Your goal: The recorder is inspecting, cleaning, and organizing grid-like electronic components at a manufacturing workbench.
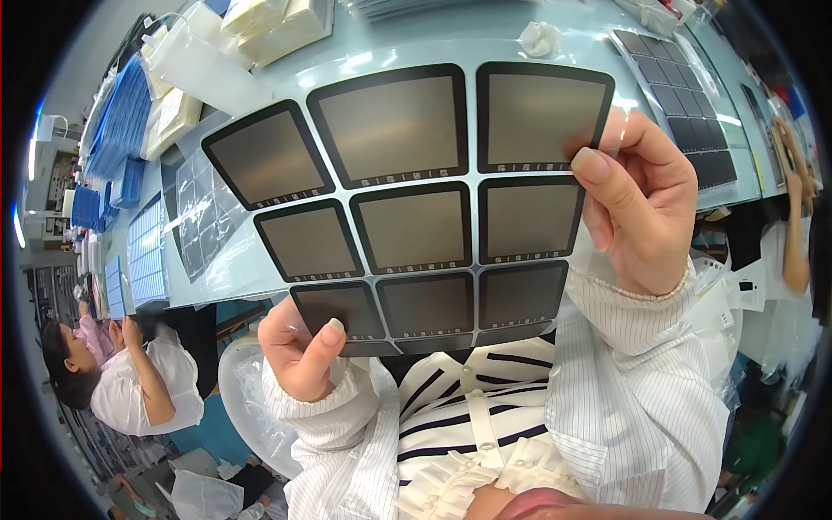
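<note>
A clear sheet of dark-bordered rectangular screen films point(412, 227) is held up in front of me, tilted above the table's near edge. Its panels sit in rows, each with a greyish middle and a strip of small marks along its lower border. My left hand point(303, 357) pinches the sheet's lower left edge, thumb on top and fingers mostly hidden behind. At the upper right edge, my right hand point(643, 204) grips it between thumb and fingers. Light reflects off the upper panels.
On the pale table point(381, 74) lie a similar sheet of dark panels point(680, 95) and a crumpled white tissue point(540, 39). Leftward are a translucent jug point(204, 65), blue stacks point(121, 113) and a clear gridded sheet point(204, 212). A co-worker point(147, 377) sits left; a white bin point(243, 381) stands below.
</note>
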Available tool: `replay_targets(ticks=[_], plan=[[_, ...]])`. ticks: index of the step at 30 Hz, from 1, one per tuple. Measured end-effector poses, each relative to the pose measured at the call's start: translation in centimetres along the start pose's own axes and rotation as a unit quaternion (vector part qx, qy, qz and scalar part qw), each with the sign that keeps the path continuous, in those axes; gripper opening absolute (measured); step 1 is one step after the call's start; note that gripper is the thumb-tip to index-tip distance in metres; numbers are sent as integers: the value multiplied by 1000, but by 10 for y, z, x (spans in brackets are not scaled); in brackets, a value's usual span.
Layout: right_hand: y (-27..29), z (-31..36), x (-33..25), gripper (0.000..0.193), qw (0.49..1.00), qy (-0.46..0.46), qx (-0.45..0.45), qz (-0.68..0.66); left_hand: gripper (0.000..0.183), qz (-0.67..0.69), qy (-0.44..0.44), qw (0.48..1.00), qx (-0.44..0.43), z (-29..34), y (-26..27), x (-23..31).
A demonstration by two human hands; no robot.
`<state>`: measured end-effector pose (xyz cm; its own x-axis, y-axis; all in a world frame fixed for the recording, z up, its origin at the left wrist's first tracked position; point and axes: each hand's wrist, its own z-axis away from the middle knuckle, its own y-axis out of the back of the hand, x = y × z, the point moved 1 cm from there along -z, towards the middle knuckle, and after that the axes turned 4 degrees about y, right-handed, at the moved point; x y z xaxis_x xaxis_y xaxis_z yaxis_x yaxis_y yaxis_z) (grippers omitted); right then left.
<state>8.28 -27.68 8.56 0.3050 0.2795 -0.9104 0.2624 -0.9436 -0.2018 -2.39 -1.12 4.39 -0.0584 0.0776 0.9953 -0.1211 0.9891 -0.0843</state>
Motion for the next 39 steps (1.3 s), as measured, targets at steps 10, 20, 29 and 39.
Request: replay_targets(ticks=[10,20,29,39], plan=[[20,7,2,8,999,8,49,-22,17,2,-1,997,-79,-5,-19,2],[33,9,7,11,995,0,102,9,15,-65,21,985,-159,-9,-28,9],[50,7,8,8,994,32,98,39,19,-44,-47,975,-212,-15,-38,0],[63,-25,-6,16,990,127,54,32,16,-66,13,974,-215,-6,-28,1]])
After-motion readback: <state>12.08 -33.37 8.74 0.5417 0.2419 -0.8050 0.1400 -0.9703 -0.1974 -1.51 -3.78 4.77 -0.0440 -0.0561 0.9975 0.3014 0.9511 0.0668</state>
